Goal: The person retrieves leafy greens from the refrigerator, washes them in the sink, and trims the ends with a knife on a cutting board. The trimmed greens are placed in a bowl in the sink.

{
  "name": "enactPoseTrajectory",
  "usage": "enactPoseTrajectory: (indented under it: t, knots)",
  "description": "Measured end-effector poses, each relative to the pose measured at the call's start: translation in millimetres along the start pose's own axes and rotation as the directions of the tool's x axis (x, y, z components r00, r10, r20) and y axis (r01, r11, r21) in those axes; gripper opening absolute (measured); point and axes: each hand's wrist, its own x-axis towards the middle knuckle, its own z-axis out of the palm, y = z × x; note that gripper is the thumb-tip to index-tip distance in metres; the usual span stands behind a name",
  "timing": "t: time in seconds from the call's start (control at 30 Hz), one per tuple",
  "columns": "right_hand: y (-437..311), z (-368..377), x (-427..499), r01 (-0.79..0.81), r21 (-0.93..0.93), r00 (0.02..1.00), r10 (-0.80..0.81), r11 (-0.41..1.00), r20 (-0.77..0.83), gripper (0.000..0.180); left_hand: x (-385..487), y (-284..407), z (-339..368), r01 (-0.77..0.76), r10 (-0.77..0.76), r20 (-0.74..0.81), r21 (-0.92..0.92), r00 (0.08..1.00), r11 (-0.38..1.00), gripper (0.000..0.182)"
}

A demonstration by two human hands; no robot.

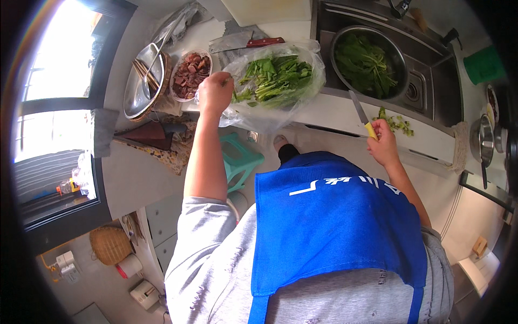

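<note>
My right hand (382, 141) grips the yellow handle of a small kitchen knife (359, 108), its blade pointing up towards the sink. Beside that hand, trimmed green stem bits (396, 123) lie on the counter edge. At the left rim of a clear plastic bag (313, 81), my left hand (215, 92) has its fingers curled; a small dark bit shows at the fingertips, too small to name. Cut leafy greens (279, 77) lie on the bag. More leafy greens (360, 60) fill a steel basin (400, 52) in the sink.
A cleaver (243, 42) lies behind the bag. Left of it stand a bowl of sliced cured meat (190, 75) and a metal pan (131, 91) with a ladle and chopsticks. The sink (441, 89) is at right. Below the counter is a green plastic stool (243, 160).
</note>
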Motion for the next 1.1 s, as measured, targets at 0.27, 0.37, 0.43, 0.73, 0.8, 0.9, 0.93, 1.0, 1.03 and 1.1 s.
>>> enactPoseTrajectory:
  t: [0.27, 0.37, 0.43, 0.73, 0.8, 0.9, 0.93, 1.0, 1.03, 1.1]
  knots:
    - [1.3, 1.3, 2.7, -0.008, -0.048, 1.0, 0.008, 0.999, -0.008, 0.028, 27.0, -4.3, 22.7, -0.116, -0.027, 0.202, 0.658, 0.979, 0.744, 0.016]
    - [3.2, -0.5, 3.6, -0.011, -0.076, 1.0, 0.01, 0.997, -0.02, 0.028, 32.4, -5.1, 25.5, -0.159, -0.011, 0.242, 0.673, 0.97, 0.723, 0.017]
    - [3.7, -1.6, 4.1, -0.011, -0.094, 0.999, 0.007, 0.996, -0.046, 0.029, 34.4, -5.8, 28.1, -0.173, -0.023, 0.282, 0.651, 0.959, 0.739, 0.017]
    - [1.2, -4.2, 1.5, -0.005, -0.064, 0.999, 0.003, 0.998, -0.036, 0.027, 38.1, -16.4, 66.5, -0.158, 0.025, 0.262, 0.5, 0.965, 0.851, 0.019]
    - [1.4, -4.4, 0.3, 0.041, -0.08, 0.998, -0.045, 0.996, -0.05, 0.027, 40.2, -14.2, 65.7, -0.12, -0.062, 0.305, 0.541, 0.95, 0.832, 0.019]
    - [2.1, -5.5, -1.7, 0.066, -0.086, 0.995, -0.071, 0.994, -0.066, 0.026, 43.7, -8.1, 51.8, -0.066, -0.146, 0.357, 0.519, 0.923, 0.852, 0.02]
    - [2.4, -6.3, -2.6, 0.037, -0.085, 0.997, -0.043, 0.996, -0.068, 0.026, 46.9, -6.9, 43.1, -0.069, -0.144, 0.402, 0.471, 0.904, 0.879, 0.024]
    - [2.8, -7.8, -3.8, 0.044, -0.066, 0.997, -0.047, 0.997, -0.057, 0.026, 45.1, -9.4, 21.7, -0.096, -0.096, 0.471, 0.367, 0.877, 0.925, 0.026]
    - [2.9, -8.5, -4.3, 0.007, -0.039, 0.999, -0.009, 0.999, -0.048, 0.027, 44.3, -12.0, 10.7, -0.115, -0.057, 0.501, 0.306, 0.864, 0.945, 0.027]
    - [3.4, -9.4, -5.5, 0.031, -0.046, 0.998, -0.034, 0.998, -0.06, 0.027, 40.9, -17.2, -4.6, -0.059, -0.064, 0.537, 0.209, 0.841, 0.976, 0.024]
